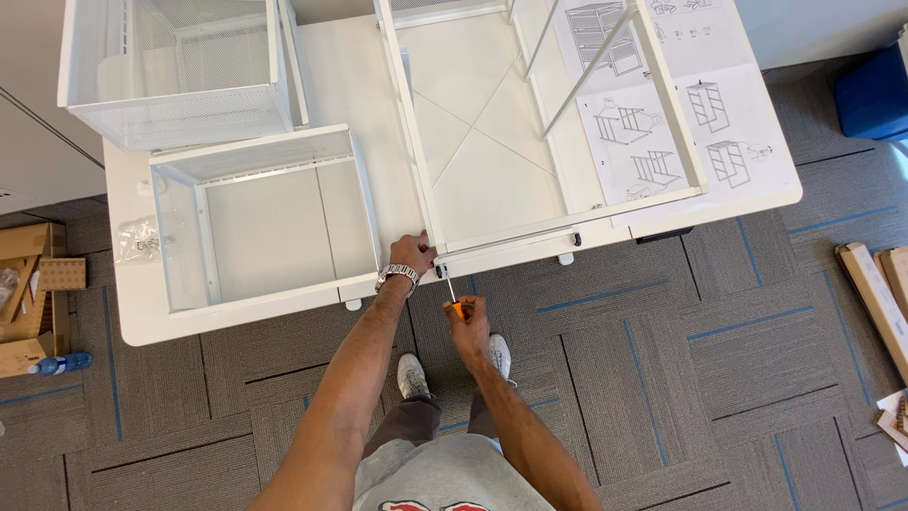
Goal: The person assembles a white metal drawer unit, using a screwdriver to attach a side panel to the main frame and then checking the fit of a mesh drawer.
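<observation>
My left hand [412,254], with a metal watch on the wrist, grips the near corner of a white metal frame [544,232] lying on the white table [132,303]. My right hand [467,320] holds a screwdriver [452,291] with an orange handle. Its thin shaft points up at the frame's corner by my left hand. Both arms reach out from below, over my grey shorts and white shoes.
Two white mesh baskets [180,71] [270,222] stand on the left of the table. An instruction sheet [681,123] lies under the frame at the right. A small bag of hardware [137,238] lies at the left edge. Cardboard boxes [33,293] and a blue bin [875,95] sit on the carpet.
</observation>
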